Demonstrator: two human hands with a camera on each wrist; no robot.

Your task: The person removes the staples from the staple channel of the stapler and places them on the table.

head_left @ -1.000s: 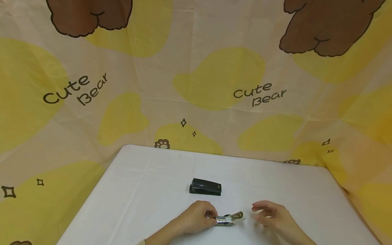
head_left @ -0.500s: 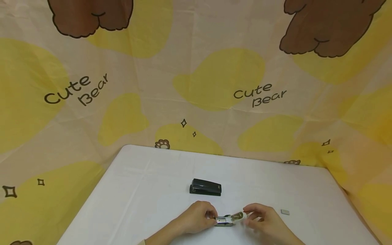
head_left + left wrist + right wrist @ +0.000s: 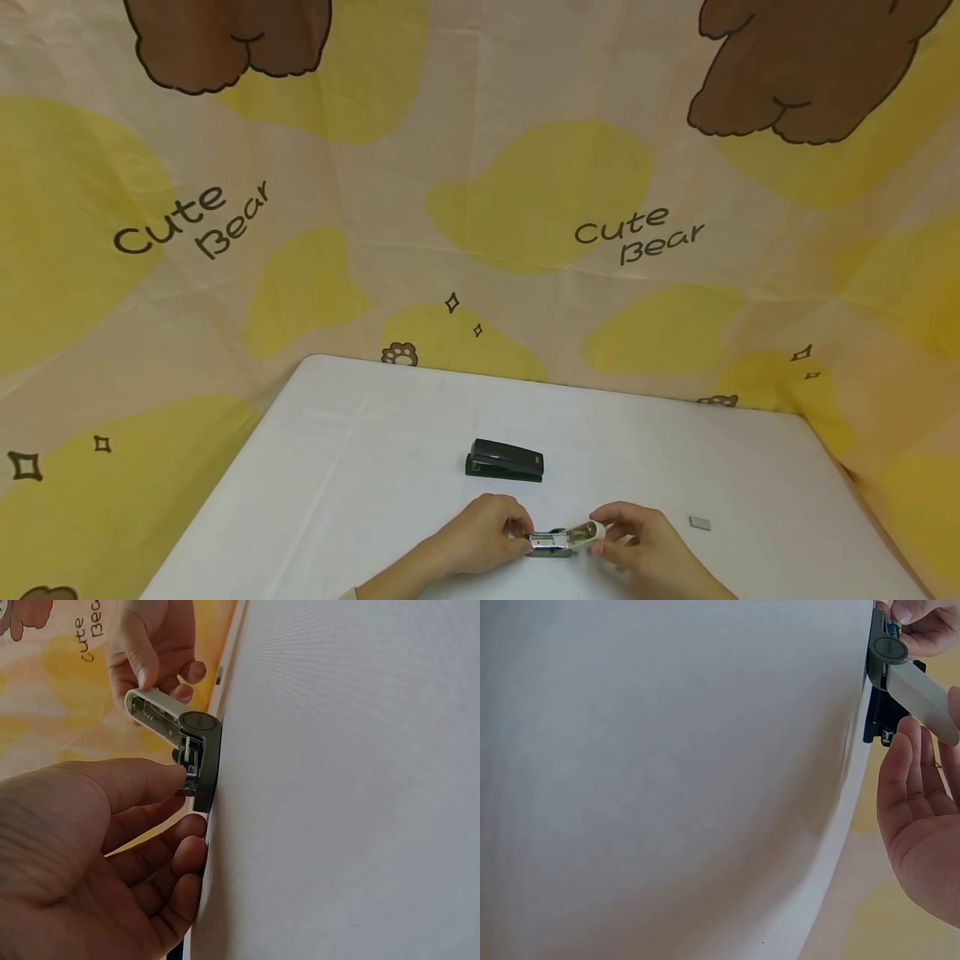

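A small stapler (image 3: 550,542) with a grey-green base sits on the white table, its white top cover (image 3: 919,694) swung up and back. Inside, the metal staple channel (image 3: 190,756) is exposed. My left hand (image 3: 483,536) pinches the left end of the stapler between thumb and fingers. On the other side, my right hand (image 3: 647,543) holds the tip of the raised cover with its thumb and fingertips. A small grey block (image 3: 700,523), like a strip of staples, lies right of the right hand.
A larger black stapler (image 3: 505,461) lies closed just behind the hands. The white table (image 3: 360,442) meets a hanging cloth (image 3: 525,208) printed with bears and yellow patches along its back edge.
My right hand has moved left from beside the stapler to the raised cover and taken hold of its tip. The small grey block has come into view. My left hand has kept its grip.
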